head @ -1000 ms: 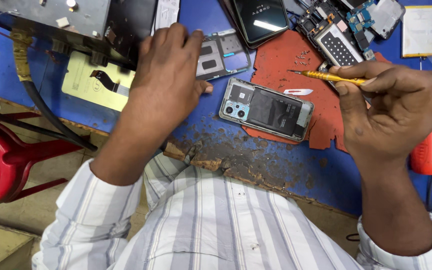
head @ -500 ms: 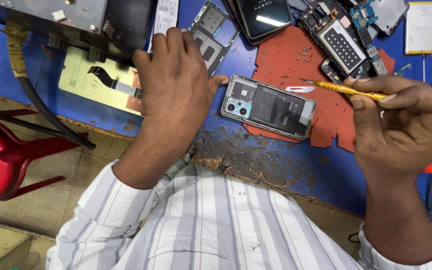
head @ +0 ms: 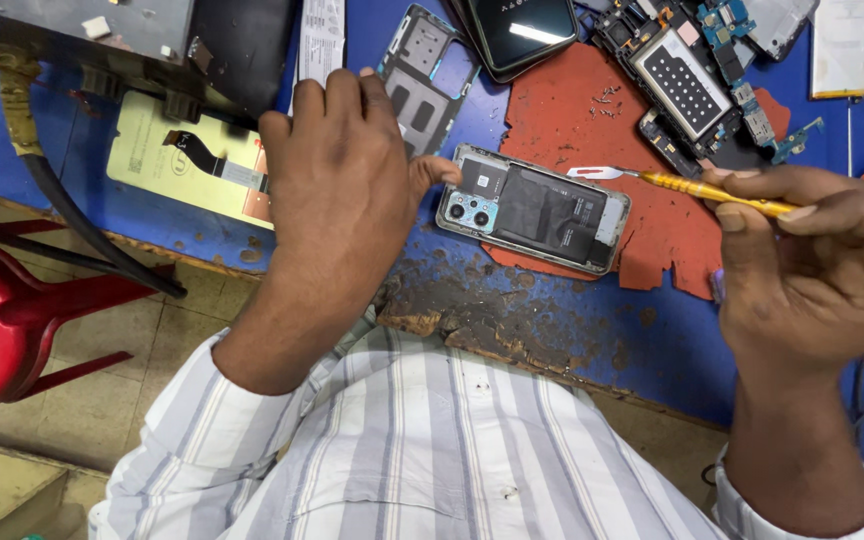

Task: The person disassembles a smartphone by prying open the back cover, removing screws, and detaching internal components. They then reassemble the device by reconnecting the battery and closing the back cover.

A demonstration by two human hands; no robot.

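From the head camera, the opened smartphone (head: 533,207) lies flat, back cover off, half on the red mat (head: 592,110) and half on the blue table (head: 592,330), so its insides face up for work. The left hand (head: 337,190) rests palm down just beside it, fingers loosely spread and grasping nothing, the thumb tip touching the phone's camera-end corner, seemingly to steady it. The right hand (head: 812,265) has its fingers pinched round a yellow-handled opening tool (head: 697,186), held like a pen with the flat metal tip hovering at the phone's far edge. A detached phone frame (head: 430,65) lies beyond the left hand, a stripped phone chassis (head: 687,85) and loose screws (head: 604,97) on the mat, a red stool (head: 2,330) below the table
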